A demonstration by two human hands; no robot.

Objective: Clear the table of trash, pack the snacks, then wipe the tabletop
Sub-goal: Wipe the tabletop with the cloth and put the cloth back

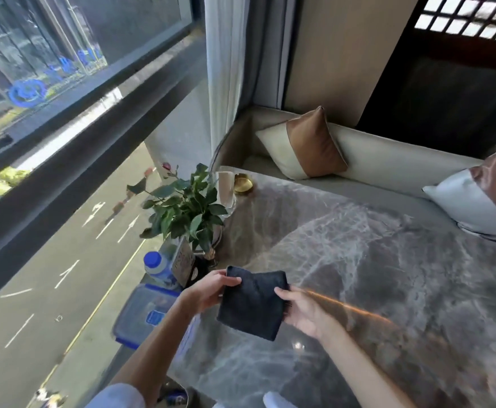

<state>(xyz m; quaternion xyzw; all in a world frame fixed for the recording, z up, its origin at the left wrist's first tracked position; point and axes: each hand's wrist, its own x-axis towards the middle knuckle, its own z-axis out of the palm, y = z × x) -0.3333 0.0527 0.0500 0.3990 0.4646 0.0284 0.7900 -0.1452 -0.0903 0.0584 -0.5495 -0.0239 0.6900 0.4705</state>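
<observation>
No label reads clearly. My left hand [211,291] and right hand [302,312] pinch a folded dark cloth [252,304] at nine and three o'clock above the tabletop [388,290].

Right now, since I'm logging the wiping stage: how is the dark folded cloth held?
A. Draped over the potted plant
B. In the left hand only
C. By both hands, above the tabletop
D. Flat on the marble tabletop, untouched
C: the left hand and the right hand each grip an edge of the dark folded cloth over the grey marble tabletop.

A potted plant [186,207] stands at the table's [388,275] left edge. Behind it sits a small dish [243,184]; before it, a bottle [157,267], then a lidded container [143,313].
</observation>
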